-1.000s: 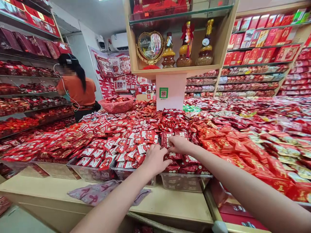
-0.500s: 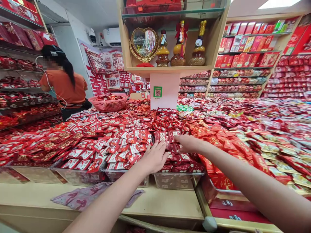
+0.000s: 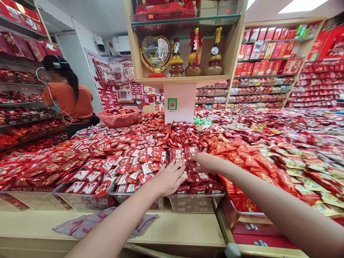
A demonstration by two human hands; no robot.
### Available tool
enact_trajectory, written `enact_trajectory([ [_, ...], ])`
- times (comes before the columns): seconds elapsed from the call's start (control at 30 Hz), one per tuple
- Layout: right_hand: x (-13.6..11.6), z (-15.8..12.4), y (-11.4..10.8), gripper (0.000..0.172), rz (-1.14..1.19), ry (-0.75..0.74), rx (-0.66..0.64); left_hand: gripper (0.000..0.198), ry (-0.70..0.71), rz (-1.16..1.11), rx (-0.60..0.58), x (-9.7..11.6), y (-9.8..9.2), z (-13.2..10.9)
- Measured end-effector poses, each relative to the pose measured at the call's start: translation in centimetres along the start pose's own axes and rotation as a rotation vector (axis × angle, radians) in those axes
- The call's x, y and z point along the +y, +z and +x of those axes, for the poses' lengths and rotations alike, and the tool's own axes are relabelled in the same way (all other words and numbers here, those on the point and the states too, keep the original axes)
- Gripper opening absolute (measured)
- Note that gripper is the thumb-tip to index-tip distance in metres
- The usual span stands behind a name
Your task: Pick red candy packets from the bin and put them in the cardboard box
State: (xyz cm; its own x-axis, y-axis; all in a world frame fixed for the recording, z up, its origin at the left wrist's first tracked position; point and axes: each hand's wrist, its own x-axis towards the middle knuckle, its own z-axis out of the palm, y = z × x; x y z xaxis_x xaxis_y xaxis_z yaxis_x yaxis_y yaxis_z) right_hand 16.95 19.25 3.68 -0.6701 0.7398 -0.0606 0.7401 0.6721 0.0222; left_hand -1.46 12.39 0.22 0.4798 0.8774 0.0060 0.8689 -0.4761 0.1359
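My left hand (image 3: 168,177) lies flat with fingers spread on dark red candy packets (image 3: 197,177) heaped in a clear plastic bin (image 3: 195,202) at the counter's front. My right hand (image 3: 205,161) rests palm down on the same heap, a little farther back, fingers stretched toward the left. Neither hand grips a packet that I can see. To the left, a neighbouring bin (image 3: 134,195) holds red-and-white packets (image 3: 137,166).
Red packets cover the whole counter. A pink basket (image 3: 119,118) sits farther back left, near a person in an orange shirt (image 3: 68,98) by the wall shelves. A pillar with a QR sign (image 3: 172,104) stands behind. A patterned cloth (image 3: 88,224) lies on the wooden ledge.
Both hands have opened out and spread over the dark red packets; the right hand slid slightly right. The view has shifted to the right.
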Motion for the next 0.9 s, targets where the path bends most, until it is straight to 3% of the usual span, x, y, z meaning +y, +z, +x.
enact_trajectory([
  [0.27,-0.4,0.6,0.2,0.025,0.002,-0.006,0.056,0.044,0.088,0.064,0.004,0.7,-0.4,0.1],
  [0.47,0.2,-0.1,0.2,0.042,0.012,-0.036,0.043,0.047,0.092,0.082,0.019,0.5,-0.3,0.0],
  [0.63,0.0,0.3,0.3,0.021,-0.006,0.012,0.068,0.047,0.112,0.092,0.045,0.6,0.0,-0.3],
  [0.8,-0.3,0.9,0.7,0.016,0.005,0.038,0.105,0.045,0.152,0.1,0.064,0.7,-0.2,-0.1],
  [0.9,-0.9,0.1,-0.2,0.014,0.026,0.028,0.155,0.045,0.154,0.094,0.088,1.4,-1.1,-0.8],
])
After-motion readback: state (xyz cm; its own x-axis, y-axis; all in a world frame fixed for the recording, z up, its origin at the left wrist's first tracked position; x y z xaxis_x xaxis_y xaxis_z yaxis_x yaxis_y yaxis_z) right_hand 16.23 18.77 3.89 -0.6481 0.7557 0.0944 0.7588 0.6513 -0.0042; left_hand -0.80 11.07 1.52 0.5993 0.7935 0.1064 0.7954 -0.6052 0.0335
